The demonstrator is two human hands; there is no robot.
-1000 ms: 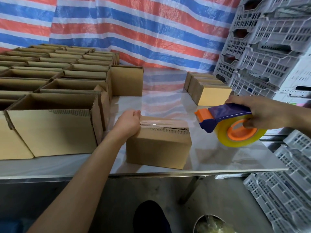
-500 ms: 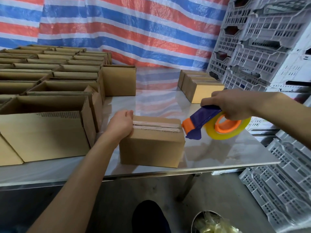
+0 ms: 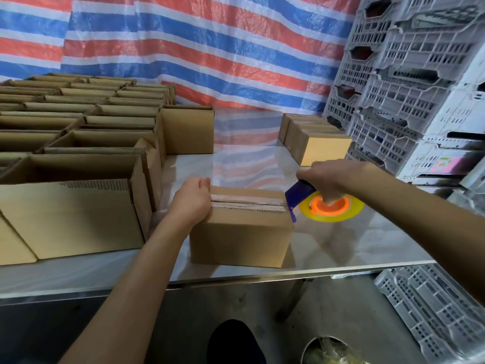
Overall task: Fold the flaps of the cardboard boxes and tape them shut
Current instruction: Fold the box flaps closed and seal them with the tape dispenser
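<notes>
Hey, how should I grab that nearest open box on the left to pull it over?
On the open box, pinch the right wall's top rim from above: the top is open, leaving that thin upright edge exposed.

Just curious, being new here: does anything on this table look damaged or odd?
Yes: the nearest open cardboard box, left of the taped box, has facing peeled along its front top edge, baring corrugation.

Left hand (image 3: 193,203), frame centre, curls over the box (image 3: 241,232) end; right hand (image 3: 330,177), centre right, grips the tape dispenser (image 3: 299,194); both forearms extended.
</notes>
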